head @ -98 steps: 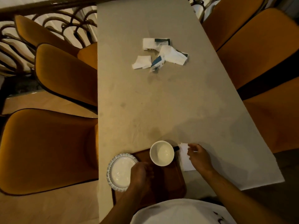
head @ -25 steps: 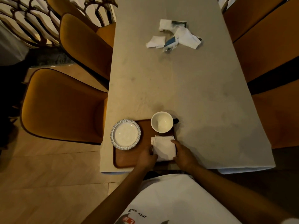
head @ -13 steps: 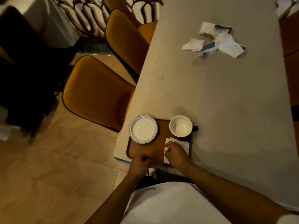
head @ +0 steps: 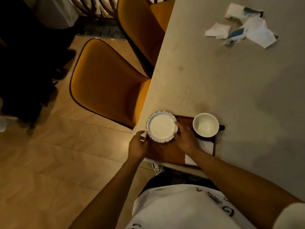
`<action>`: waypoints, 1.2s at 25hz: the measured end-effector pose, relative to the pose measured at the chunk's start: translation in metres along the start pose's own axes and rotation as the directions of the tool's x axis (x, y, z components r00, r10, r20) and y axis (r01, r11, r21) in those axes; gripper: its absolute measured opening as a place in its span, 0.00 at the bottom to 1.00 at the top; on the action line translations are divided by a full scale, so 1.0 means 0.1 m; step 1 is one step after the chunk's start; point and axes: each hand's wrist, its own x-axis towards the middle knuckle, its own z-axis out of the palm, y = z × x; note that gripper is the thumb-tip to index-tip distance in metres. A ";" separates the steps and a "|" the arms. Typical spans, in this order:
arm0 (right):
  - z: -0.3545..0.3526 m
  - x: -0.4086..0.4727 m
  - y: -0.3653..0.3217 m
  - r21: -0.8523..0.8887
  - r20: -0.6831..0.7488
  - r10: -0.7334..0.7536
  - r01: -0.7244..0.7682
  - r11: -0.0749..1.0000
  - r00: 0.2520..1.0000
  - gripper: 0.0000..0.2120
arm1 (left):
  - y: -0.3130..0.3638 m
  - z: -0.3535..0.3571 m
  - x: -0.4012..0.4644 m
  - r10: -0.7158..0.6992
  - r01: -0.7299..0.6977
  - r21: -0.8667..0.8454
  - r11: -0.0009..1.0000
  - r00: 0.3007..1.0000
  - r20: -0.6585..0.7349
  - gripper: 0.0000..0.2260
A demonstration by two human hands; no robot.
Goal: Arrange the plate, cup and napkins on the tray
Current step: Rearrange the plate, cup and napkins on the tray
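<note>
A brown tray (head: 166,153) lies at the near left corner of the table. A small white plate (head: 161,126) with a blue patterned rim sits over the tray's far left corner. My left hand (head: 137,146) touches the plate's near left rim and my right hand (head: 185,138) grips its right rim. A white cup (head: 205,125) with a dark handle stands on the tray's far right corner. White napkins (head: 206,147) lie on the tray's right side, partly hidden under my right forearm.
The pale table (head: 239,90) runs away to the right, with crumpled papers and wrappers (head: 244,28) at its far end. Orange chairs (head: 109,81) stand close along the table's left side. Wooden floor (head: 49,162) lies below left.
My right hand left the napkins and went to the plate's right rim. My left hand moved from the tray's near edge up to the plate's left rim. The camera swung left.
</note>
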 end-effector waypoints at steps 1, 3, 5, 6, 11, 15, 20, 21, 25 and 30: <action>0.01 0.03 -0.03 0.019 -0.012 0.013 -0.013 1.000 1.000 0.26 | 0.02 -0.04 0.11 0.011 -0.010 -0.028 1.000 0.999 0.047 0.23; 0.04 0.07 -0.07 0.050 -0.041 0.034 -0.032 0.998 0.999 0.27 | 0.06 -0.10 0.29 0.047 -0.030 -0.108 0.994 0.986 0.160 0.27; 0.07 0.07 -0.10 0.080 -0.083 0.060 -0.054 0.995 0.995 0.29 | 0.08 -0.09 0.46 0.110 -0.086 -0.118 0.989 0.969 0.220 0.25; 0.08 0.07 -0.11 0.096 -0.103 0.071 -0.062 0.994 0.992 0.29 | 0.08 -0.08 0.55 0.146 -0.126 -0.102 0.987 0.963 0.227 0.22; 0.15 0.05 -0.12 0.150 -0.151 0.106 -0.083 0.985 0.983 0.32 | 0.00 -0.06 0.71 0.240 -0.237 -0.038 0.971 0.951 0.197 0.15; 0.19 -0.02 -0.11 0.160 -0.168 0.097 -0.070 0.985 0.981 0.31 | -0.03 -0.09 0.70 0.245 -0.233 -0.084 0.969 0.949 0.198 0.15; 0.21 -0.09 -0.06 0.112 -0.101 0.111 -0.099 0.989 0.989 0.30 | -0.15 -0.11 0.60 0.181 -0.170 -0.073 0.983 0.962 0.205 0.18; 0.23 -0.11 -0.05 0.109 -0.096 0.115 -0.104 0.988 0.989 0.30 | -0.18 -0.11 0.58 0.185 -0.174 -0.071 0.982 0.961 0.204 0.18; 0.26 -0.15 -0.01 0.130 -0.059 0.157 -0.148 0.980 0.986 0.29 | -0.32 -0.15 0.55 0.170 -0.154 -0.085 0.984 0.955 0.242 0.18; 0.28 -0.27 0.06 0.104 0.026 0.150 -0.152 0.983 0.988 0.28 | -0.44 -0.17 0.43 0.182 -0.168 -0.074 0.983 0.946 0.268 0.18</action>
